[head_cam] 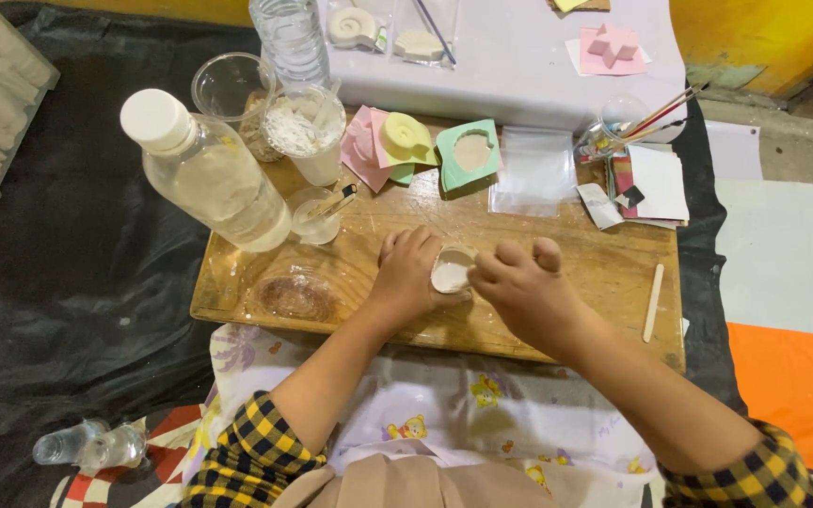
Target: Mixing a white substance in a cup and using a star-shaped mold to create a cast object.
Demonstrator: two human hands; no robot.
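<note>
The left hand (pixel 408 273) is curling around a small white mould (pixel 451 271) and holding it on the wooden board (pixel 576 282). The right hand (pixel 524 292) is touching the mould's rim with closed fingers, near a small plastic cup (pixel 312 218).

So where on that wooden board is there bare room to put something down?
Bare wood lies between the right hand and the wooden stick, and along the wooden board's near-left edge. The far edge is crowded: bottle, cups, foam moulds.

Wooden board (pixel 557 325) on black sheet (pixel 77 282), w/ plastic water bottle (pixel 209 174), powder cup (pixel 310 132), small cup w/ stirrer (pixel 314 216), pastel moulds (pixel 425 150), zip bag (pixel 534 169), wooden stick (pixel 652 301).
</note>
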